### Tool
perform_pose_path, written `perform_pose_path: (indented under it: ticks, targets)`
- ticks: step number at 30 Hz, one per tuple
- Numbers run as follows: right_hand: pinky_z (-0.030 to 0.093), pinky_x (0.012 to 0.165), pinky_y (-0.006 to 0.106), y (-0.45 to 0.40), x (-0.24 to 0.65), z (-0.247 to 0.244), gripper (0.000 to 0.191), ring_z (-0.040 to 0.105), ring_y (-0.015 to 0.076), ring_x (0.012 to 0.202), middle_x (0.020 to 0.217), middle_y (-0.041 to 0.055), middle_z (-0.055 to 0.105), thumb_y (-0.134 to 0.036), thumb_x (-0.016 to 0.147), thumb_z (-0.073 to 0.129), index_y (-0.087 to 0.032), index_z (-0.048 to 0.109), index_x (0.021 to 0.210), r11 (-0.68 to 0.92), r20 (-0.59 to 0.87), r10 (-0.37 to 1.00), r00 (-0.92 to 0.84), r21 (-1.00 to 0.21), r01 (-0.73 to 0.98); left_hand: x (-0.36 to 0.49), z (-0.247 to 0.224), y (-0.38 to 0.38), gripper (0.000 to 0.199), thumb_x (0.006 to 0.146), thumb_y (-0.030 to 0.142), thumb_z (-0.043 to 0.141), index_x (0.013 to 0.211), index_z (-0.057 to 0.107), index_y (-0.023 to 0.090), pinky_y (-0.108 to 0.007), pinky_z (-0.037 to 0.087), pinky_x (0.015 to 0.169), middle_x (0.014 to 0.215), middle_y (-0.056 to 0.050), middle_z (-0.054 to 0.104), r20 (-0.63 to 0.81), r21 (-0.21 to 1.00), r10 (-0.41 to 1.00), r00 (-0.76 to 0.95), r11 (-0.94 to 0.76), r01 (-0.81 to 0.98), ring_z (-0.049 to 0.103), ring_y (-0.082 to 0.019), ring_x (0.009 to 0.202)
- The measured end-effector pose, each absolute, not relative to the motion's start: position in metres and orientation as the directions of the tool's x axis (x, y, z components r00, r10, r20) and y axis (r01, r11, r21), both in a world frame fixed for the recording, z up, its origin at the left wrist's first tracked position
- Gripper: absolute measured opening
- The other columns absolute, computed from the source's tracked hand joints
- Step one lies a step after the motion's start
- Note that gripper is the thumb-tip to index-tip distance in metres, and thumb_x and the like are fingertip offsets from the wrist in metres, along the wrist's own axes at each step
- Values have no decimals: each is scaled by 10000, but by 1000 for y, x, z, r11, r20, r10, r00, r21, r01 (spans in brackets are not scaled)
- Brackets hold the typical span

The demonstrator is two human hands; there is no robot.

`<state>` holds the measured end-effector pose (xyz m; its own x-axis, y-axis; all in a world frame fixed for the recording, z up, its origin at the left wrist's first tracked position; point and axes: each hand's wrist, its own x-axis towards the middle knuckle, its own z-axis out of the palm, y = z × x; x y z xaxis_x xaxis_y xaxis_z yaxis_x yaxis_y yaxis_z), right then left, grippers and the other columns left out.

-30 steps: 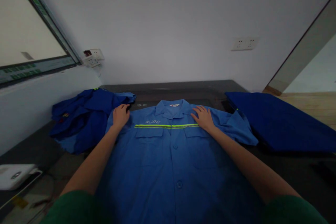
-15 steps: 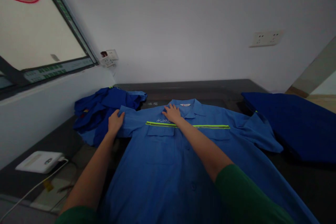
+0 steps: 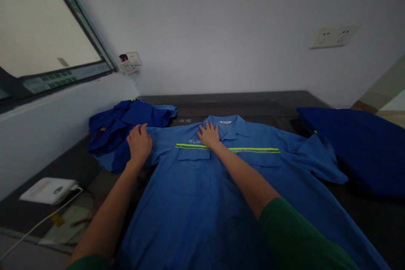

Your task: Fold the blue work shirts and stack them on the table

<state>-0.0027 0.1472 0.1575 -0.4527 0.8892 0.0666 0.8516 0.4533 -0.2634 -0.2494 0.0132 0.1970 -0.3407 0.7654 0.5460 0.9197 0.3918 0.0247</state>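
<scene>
A light blue short-sleeved shirt (image 3: 193, 181) with a yellow-green stripe across the chest lies spread out, its collar toward the wall. My right hand (image 3: 209, 135) rests flat on it beside the collar, fingers spread. At the end of the sleeve on the left is my left hand (image 3: 139, 143), its fingers bent but apart, lying over the cuff. The sleeve on the right lies outstretched with some wrinkles.
A crumpled dark blue garment (image 3: 126, 118) lies at the back left, and folded dark blue cloth (image 3: 357, 147) at the right. A white device (image 3: 49, 190) with a cable sits at the left on the dark table (image 3: 221, 100).
My left hand has loosened its pinch on the sleeve's edge and its fingers have opened over the cuff. My right hand stays on the shirt. The view has shifted slightly.
</scene>
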Motion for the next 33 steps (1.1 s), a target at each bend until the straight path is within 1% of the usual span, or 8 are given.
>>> perform_pose_path:
  ticks: [4, 11, 17, 20, 25, 27, 30, 33]
  targets:
    - [72, 1122, 579, 148, -3, 155, 578, 143, 350, 1446, 1576, 144, 203, -493, 968, 294, -233, 355, 1481, 464, 91, 885, -457, -265, 845, -240, 172, 32, 425, 943, 309, 389, 1329, 537, 214, -429, 326, 1100, 1442, -90, 466, 288, -64, 957, -43, 64, 996, 385, -266, 1351]
    - [88, 1121, 584, 155, -3, 148, 569, 157, 352, 1442, 1573, 155, 207, -499, 967, 312, -229, 388, 1463, 473, 106, 880, -464, -288, 832, -260, 138, 45, 555, 984, 476, 249, 1496, 295, 266, -487, 238, 1142, 1557, -79, 284, 65, -52, 983, -170, 174, 983, 250, -258, 1436]
    - [103, 1115, 605, 149, 1, 161, 552, 154, 348, 1444, 1565, 165, 227, -476, 966, 369, -206, 410, 1446, 493, 98, 867, -488, -304, 815, -258, 144, 45, 524, 981, 417, 278, 1466, 366, 238, -478, 261, 1134, 1528, -97, 347, 123, -52, 986, -115, 122, 991, 314, -254, 1410]
    - [138, 1136, 553, 136, 16, 177, 540, 140, 304, 1452, 1547, 139, 289, -456, 957, 426, -197, 426, 1431, 584, 219, 812, -541, -321, 746, -256, 146, 42, 501, 964, 357, 310, 1418, 435, 186, -485, 293, 1116, 1484, -126, 414, 231, -35, 969, -88, 99, 994, 386, -261, 1365]
    - [340, 1075, 376, 126, 116, 208, 367, 456, 213, 1264, 1315, 103, 563, -267, 923, 502, -185, 568, 1275, 717, 458, 689, -561, -319, 620, -257, 151, 38, 441, 910, 279, 373, 1311, 528, 181, -521, 303, 1099, 1370, -126, 533, 368, -21, 929, -31, 41, 999, 470, -272, 1277]
    - [408, 1000, 366, 130, 188, 218, 328, 537, 218, 1152, 1208, 99, 614, -210, 883, 536, -192, 602, 1204, 572, 448, 795, -409, -330, 751, -254, 156, 42, 425, 892, 271, 389, 1271, 556, 175, -523, 329, 1080, 1351, -137, 540, 392, 1, 920, -15, 16, 1000, 481, -282, 1262]
    - [457, 899, 357, 137, 301, 229, 290, 605, 237, 1026, 1074, 116, 654, -211, 853, 566, -169, 614, 1136, 164, 382, 923, -48, -277, 947, -233, 166, 57, 417, 867, 266, 421, 1243, 576, 174, -509, 370, 1054, 1341, -140, 541, 426, 42, 904, 23, -45, 998, 493, -289, 1245]
    - [473, 838, 359, 135, 378, 226, 268, 635, 264, 992, 1033, 133, 672, -271, 864, 567, -165, 615, 1105, -174, 250, 941, 228, -221, 960, -182, 177, 81, 397, 846, 253, 460, 1211, 600, 184, -457, 408, 1034, 1302, -125, 571, 422, 81, 899, 113, -161, 984, 521, -267, 1213]
